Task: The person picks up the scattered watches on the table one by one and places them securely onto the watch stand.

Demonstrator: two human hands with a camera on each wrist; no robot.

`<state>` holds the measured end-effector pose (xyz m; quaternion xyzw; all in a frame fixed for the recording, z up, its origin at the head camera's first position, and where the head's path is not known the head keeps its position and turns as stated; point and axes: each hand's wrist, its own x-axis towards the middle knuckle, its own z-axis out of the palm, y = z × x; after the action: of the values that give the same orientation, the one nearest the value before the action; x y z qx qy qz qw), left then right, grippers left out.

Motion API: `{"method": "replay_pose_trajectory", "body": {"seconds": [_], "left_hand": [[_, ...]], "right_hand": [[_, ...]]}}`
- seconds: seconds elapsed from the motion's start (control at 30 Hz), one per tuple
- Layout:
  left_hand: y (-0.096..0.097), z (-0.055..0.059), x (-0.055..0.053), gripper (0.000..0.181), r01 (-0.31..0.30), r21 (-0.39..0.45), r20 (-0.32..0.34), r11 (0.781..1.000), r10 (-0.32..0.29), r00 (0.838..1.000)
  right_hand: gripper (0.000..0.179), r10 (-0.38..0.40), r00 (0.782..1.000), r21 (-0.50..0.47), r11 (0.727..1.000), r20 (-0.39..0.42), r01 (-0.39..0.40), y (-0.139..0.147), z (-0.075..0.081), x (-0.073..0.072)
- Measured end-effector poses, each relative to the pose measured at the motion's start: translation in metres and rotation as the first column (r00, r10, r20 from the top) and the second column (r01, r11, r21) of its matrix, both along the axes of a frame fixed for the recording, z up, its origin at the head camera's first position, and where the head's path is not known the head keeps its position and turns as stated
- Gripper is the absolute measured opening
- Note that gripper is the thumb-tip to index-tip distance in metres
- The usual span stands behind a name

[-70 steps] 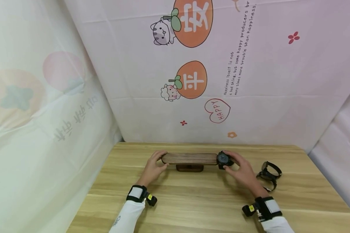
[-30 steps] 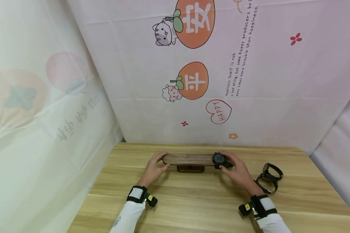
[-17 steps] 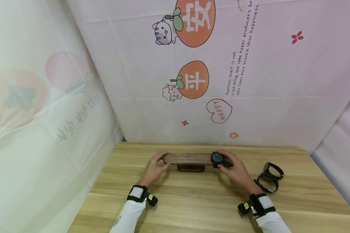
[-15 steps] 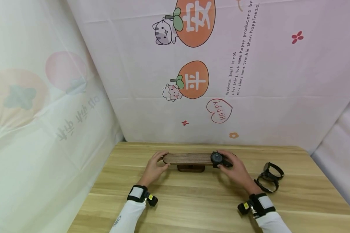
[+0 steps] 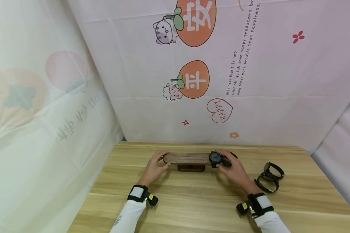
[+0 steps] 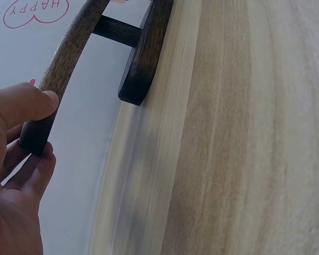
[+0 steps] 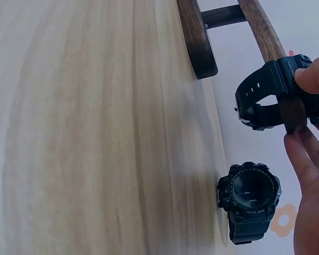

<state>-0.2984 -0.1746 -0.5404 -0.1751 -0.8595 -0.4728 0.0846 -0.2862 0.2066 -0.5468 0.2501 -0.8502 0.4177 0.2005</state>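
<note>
A dark wooden watch stand stands near the table's back edge, its crossbar (image 5: pixel 186 158) raised over a small base (image 5: pixel 191 168). My left hand (image 5: pixel 153 170) grips the bar's left end, the thumb pressed on the wood in the left wrist view. On the bar's right end sits a black wristwatch (image 5: pixel 215 157), dial facing me. My right hand (image 5: pixel 236 171) pinches this watch at its case. In the right wrist view the strap (image 7: pixel 252 98) loops around the bar, whose end pokes out past it near the fingertips.
Another black watch (image 7: pixel 250 194) rests on the table behind my right hand, mostly covered in the head view. Farther right lie two more dark watches (image 5: pixel 274 170), one against the other. A white printed cloth (image 5: pixel 151 119) rises right behind the table.
My right hand has brought the watch leftward, from the bar's right tip to a little farther in along it. My left hand keeps its hold on the other end.
</note>
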Motion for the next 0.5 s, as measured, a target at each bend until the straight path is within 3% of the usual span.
{"method": "replay_pose_trajectory", "body": {"seconds": [0.5], "left_hand": [[0.0001, 0.0005, -0.0004, 0.056, 0.015, 0.01, -0.005, 1.0, -0.015, 1.0]], "right_hand": [[0.069, -0.009, 1.0, 0.056, 0.998, -0.026, 0.01, -0.0087, -0.0033, -0.004]]}}
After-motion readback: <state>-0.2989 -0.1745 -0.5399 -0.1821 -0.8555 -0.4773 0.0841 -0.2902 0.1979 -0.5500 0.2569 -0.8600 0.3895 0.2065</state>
